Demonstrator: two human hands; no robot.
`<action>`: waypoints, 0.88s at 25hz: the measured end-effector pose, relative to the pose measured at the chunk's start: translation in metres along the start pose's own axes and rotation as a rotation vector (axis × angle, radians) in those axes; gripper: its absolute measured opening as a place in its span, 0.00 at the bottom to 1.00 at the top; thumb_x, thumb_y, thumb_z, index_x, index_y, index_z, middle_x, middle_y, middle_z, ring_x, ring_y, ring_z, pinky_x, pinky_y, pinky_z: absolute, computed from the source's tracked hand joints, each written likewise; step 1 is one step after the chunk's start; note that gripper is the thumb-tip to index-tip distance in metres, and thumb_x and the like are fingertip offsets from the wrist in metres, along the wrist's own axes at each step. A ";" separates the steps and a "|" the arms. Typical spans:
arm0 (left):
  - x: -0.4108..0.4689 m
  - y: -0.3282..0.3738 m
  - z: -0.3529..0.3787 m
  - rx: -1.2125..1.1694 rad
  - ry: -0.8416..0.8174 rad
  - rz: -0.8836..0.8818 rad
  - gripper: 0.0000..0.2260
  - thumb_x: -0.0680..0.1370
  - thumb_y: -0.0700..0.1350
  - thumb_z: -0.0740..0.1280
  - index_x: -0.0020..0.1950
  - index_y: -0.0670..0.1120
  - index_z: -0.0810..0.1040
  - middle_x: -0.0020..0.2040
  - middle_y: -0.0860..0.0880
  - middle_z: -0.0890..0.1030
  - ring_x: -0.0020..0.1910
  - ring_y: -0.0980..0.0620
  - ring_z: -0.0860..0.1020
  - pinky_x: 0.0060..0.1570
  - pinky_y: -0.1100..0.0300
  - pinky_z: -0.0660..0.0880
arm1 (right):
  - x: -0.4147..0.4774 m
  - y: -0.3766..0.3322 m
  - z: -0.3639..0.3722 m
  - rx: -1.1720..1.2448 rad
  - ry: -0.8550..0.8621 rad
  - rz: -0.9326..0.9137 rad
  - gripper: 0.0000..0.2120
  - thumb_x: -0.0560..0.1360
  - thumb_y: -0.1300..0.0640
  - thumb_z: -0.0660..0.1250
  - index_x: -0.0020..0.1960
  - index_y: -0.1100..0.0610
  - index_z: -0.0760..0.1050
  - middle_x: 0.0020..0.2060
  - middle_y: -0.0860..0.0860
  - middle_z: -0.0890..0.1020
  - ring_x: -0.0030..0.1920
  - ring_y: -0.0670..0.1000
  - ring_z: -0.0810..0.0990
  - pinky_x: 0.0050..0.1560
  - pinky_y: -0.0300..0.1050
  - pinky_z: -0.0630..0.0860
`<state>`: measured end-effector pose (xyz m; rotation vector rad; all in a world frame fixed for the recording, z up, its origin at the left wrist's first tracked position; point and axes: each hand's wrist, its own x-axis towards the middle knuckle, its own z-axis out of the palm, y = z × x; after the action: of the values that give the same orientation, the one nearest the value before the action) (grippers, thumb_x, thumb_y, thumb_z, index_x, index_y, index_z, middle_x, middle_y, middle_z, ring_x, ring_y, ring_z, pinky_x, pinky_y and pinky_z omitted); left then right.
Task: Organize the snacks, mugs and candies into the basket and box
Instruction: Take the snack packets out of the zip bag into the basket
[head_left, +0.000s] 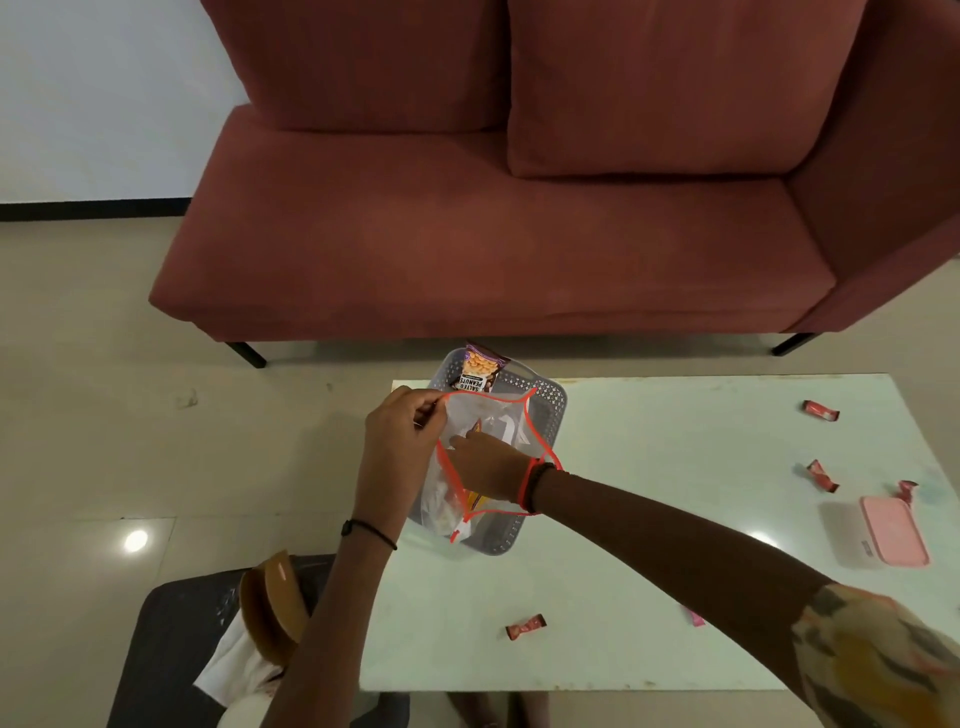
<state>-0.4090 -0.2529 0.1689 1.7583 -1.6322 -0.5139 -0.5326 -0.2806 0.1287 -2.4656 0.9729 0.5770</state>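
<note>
A grey perforated basket (545, 410) stands at the table's far left corner, with a salted peanuts packet (477, 373) upright at its far end. Over the basket is a clear zip bag (480, 415) with a red rim. My left hand (402, 431) pinches the bag's left rim and holds it wide. My right hand (491, 465) is inside the bag's mouth up to the wrist; what its fingers hold is hidden. Red-wrapped candies lie on the table: one near the front (525, 626), several at the right (820, 410). A pink box (893, 530) sits at the right edge.
The pale table (649, 519) fills the lower right. A red sofa (467, 234) stands behind it across a strip of tiled floor. Lower left, a dark seat (171, 649) holds a brown object (270, 603) and white cloth. A small pink item (693, 618) lies near my right forearm.
</note>
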 end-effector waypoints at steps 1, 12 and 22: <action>0.000 -0.002 0.000 0.008 -0.003 -0.013 0.07 0.75 0.39 0.68 0.50 0.38 0.82 0.46 0.41 0.84 0.38 0.57 0.74 0.37 0.79 0.65 | 0.002 0.000 -0.005 -0.049 0.010 -0.014 0.15 0.80 0.62 0.58 0.65 0.63 0.72 0.64 0.62 0.73 0.65 0.64 0.70 0.66 0.57 0.66; 0.025 -0.026 -0.028 0.071 0.071 -0.050 0.09 0.76 0.42 0.67 0.50 0.38 0.82 0.45 0.40 0.83 0.42 0.48 0.79 0.39 0.77 0.63 | -0.035 0.023 -0.096 0.154 0.368 0.008 0.18 0.70 0.54 0.71 0.61 0.50 0.78 0.54 0.50 0.83 0.54 0.53 0.80 0.43 0.43 0.73; 0.067 -0.044 -0.037 0.057 0.173 -0.097 0.07 0.75 0.41 0.67 0.48 0.39 0.82 0.41 0.39 0.83 0.40 0.42 0.81 0.43 0.56 0.75 | -0.061 0.115 -0.144 1.104 0.749 0.193 0.20 0.64 0.62 0.78 0.53 0.61 0.75 0.42 0.48 0.83 0.37 0.39 0.84 0.34 0.30 0.79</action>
<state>-0.3425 -0.3108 0.1741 1.8759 -1.4609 -0.3511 -0.6232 -0.4000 0.2516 -1.5266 1.3007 -0.7464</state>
